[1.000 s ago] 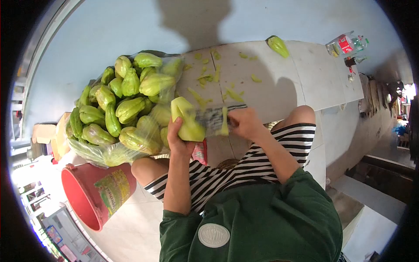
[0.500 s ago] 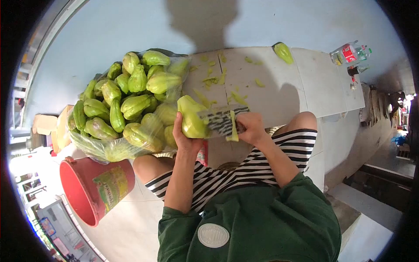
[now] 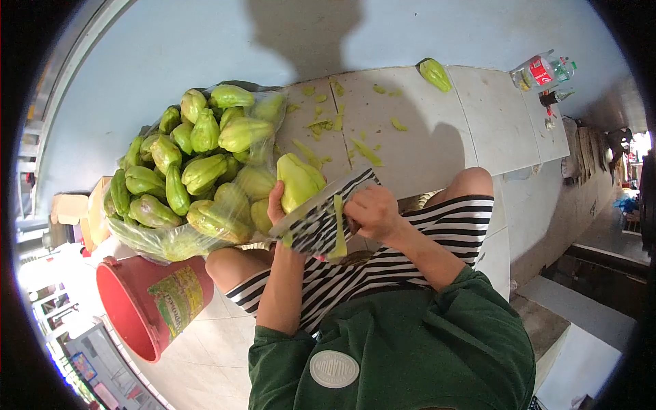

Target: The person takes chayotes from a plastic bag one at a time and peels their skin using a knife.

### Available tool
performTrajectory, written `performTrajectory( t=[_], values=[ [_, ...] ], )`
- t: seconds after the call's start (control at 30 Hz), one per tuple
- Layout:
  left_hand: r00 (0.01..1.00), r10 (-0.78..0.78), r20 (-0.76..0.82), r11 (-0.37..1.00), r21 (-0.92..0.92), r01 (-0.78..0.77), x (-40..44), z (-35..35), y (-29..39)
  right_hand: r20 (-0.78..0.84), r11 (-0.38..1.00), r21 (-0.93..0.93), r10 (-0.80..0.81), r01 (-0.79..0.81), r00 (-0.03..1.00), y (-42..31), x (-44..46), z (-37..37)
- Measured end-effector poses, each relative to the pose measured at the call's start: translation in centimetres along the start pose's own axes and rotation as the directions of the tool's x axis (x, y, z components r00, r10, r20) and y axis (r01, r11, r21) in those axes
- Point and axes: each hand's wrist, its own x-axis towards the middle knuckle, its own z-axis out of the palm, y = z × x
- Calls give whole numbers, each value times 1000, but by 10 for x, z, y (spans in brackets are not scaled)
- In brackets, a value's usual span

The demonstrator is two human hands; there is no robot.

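Observation:
My left hand (image 3: 276, 203) is wrapped around a partly peeled chayote (image 3: 298, 182), its lower part hidden behind a blade. In my right hand (image 3: 375, 214) is the handle of a broad-bladed knife (image 3: 307, 222). The shiny blade mirrors my striped shorts and slants across in front of my left wrist, just below the chayote. A long strip of green peel (image 3: 339, 227) clings to the blade. To the left, a clear plastic bag (image 3: 164, 239) bulges with many chayotes (image 3: 205, 172). Loose peelings (image 3: 367, 152) lie scattered on the tiled ledge beyond my hands.
A single chayote (image 3: 434, 74) lies by the wall on the tiled ledge (image 3: 417, 123). Plastic bottles (image 3: 540, 72) and a dark bottle (image 3: 552, 98) are at its right end. A red bucket (image 3: 126, 301) lies tipped at my left, near a cardboard box (image 3: 96, 212).
The knife has moved down and left, away from the chayote's side, and its blade has turned to show its broad face. The chayote remains in my left hand. The view has shifted slightly.

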Motion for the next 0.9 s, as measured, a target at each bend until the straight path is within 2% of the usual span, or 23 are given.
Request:
performTrajectory(
  t=[0.07,0.13,0.2,0.27,0.4,0.47,0.57,0.7,0.77,0.9],
  values=[
    [1000,2,-26,1000,3,-2,-2,-3,3,122,979,51,189,-196,974,9,-4,-3],
    [992,62,-112,995,80,-54,-4,11,8,128,974,52,214,-222,968,12,-7,-3],
    [991,75,-106,993,104,-64,-3,10,10,136,967,57,241,-250,961,10,-6,-3],
    [994,81,-67,991,115,-73,-4,10,12,81,980,13,196,-198,977,7,-1,-7],
    [997,67,-34,990,127,-63,-6,13,13,94,983,-23,185,-183,978,13,-5,-5],
    [984,106,-142,992,84,-95,-6,20,14,175,934,50,340,-353,924,28,-19,5],
    [992,115,-51,990,93,-110,-8,20,24,184,916,-54,401,-398,898,30,-18,-1],
    [989,116,-96,986,132,-103,-7,19,18,224,946,10,315,-325,922,19,-7,-9],
    [983,56,-177,970,243,-11,-10,16,14,230,969,53,223,-241,947,8,4,-16],
    [988,-16,-151,972,231,51,-13,17,14,209,977,66,185,-202,960,13,1,-16]
  ],
)
